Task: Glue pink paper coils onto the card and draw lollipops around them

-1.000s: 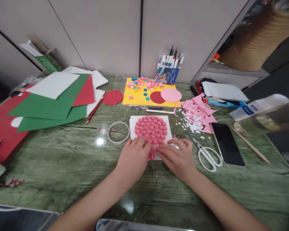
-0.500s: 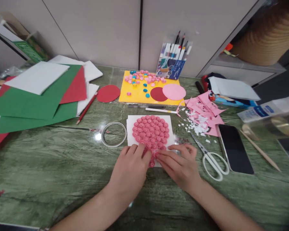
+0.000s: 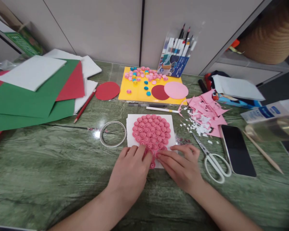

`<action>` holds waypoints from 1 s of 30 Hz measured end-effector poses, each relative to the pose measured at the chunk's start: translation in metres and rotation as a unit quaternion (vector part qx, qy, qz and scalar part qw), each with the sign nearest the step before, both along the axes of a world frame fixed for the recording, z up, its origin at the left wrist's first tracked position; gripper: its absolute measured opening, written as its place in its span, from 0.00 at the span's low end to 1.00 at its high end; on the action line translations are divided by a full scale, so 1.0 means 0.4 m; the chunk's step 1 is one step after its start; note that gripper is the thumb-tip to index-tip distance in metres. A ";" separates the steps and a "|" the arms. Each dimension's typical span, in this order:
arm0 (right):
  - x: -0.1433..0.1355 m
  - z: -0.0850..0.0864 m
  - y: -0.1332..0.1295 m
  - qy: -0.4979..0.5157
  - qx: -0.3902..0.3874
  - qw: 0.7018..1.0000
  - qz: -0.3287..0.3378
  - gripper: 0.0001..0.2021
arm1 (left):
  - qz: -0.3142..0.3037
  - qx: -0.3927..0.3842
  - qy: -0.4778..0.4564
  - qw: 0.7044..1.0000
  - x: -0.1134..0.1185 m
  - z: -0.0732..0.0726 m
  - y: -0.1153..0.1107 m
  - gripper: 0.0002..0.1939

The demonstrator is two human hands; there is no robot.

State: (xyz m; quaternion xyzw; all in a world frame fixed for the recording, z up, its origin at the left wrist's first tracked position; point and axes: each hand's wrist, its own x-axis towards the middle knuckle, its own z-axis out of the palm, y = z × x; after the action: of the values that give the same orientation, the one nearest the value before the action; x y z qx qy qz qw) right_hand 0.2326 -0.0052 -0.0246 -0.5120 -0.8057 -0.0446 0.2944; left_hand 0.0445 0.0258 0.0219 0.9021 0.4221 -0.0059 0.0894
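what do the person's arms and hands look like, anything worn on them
The left arm and right arm are bare, with no sleeves in view. The left hand and right hand wear no gloves, and no ring, watch or bracelet shows.

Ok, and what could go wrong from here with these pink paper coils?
The left hand and right hand are right up against the lower pink paper coils, so they might nudge or flatten some. The white-handled scissors lie close beside the right hand; a sideways bump could push them into the smartphone. The loose white paper scraps could scatter onto the white sheet.
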 end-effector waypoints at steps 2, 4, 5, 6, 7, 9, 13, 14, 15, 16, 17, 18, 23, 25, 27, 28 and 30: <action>0.001 0.002 0.001 -0.001 0.000 1.000 -0.002 0.08 | 0.002 0.006 -0.009 1.000 0.000 -0.002 0.001 0.13; 0.002 0.007 0.002 0.001 -0.002 1.000 -0.002 0.08 | -0.008 0.008 -0.026 1.000 0.001 -0.007 0.002 0.12; 0.003 0.010 0.002 0.006 -0.001 1.000 -0.003 0.08 | -0.020 0.010 -0.037 0.999 0.002 -0.010 0.002 0.12; 0.005 0.014 0.003 0.012 -0.001 1.000 -0.005 0.08 | -0.034 0.011 -0.049 0.998 0.002 -0.013 0.002 0.12; 0.007 0.017 0.003 0.020 0.002 1.000 -0.009 0.07 | -0.047 0.014 -0.059 0.997 0.003 -0.016 0.003 0.12; 0.012 0.022 0.005 0.039 0.008 0.999 -0.019 0.07 | -0.060 0.021 -0.071 0.995 0.004 -0.024 0.004 0.13; 0.020 0.025 0.007 0.056 0.012 0.998 -0.031 0.07 | -0.054 0.023 -0.065 0.996 0.005 -0.034 0.007 0.14; 0.020 0.025 0.008 0.057 0.010 0.998 -0.031 0.07 | -0.055 0.019 -0.063 0.996 0.005 -0.035 0.007 0.14; 0.019 0.025 0.008 0.057 0.009 0.998 -0.030 0.06 | -0.054 0.016 -0.062 0.996 0.006 -0.036 0.007 0.15; 0.018 0.024 0.008 0.056 0.006 0.998 -0.029 0.06 | -0.054 0.014 -0.060 0.997 0.006 -0.036 0.007 0.15; 0.016 0.024 0.007 0.051 0.003 0.998 -0.026 0.06 | -0.053 0.012 -0.060 0.997 0.007 -0.036 0.007 0.15; 0.015 0.023 0.007 0.045 0.000 0.999 -0.022 0.05 | -0.051 0.012 -0.062 0.997 0.007 -0.036 0.006 0.15; 0.008 0.013 0.002 0.012 -0.001 1.000 -0.001 0.06 | -0.051 0.001 -0.069 0.996 0.009 -0.036 0.005 0.14; 0.007 0.007 0.001 0.002 0.000 1.000 0.007 0.06 | -0.050 -0.007 -0.067 0.996 0.009 -0.036 0.006 0.14; 0.006 0.003 0.002 -0.004 -0.001 1.000 0.011 0.06 | -0.047 -0.013 -0.067 0.997 0.010 -0.037 0.006 0.14; 0.006 0.002 0.003 -0.006 -0.001 1.000 0.012 0.06 | -0.046 -0.015 -0.067 0.997 0.010 -0.037 0.006 0.14; 0.005 0.001 0.004 -0.009 -0.002 1.000 0.012 0.05 | -0.045 -0.020 -0.068 0.996 0.010 -0.037 0.006 0.14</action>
State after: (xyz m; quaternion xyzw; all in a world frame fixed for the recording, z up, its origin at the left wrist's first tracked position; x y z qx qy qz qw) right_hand 0.2345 -0.0036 -0.0240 -0.5022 -0.8147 -0.0435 0.2867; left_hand 0.0485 0.0283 0.0073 0.9165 0.3741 0.0432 0.1351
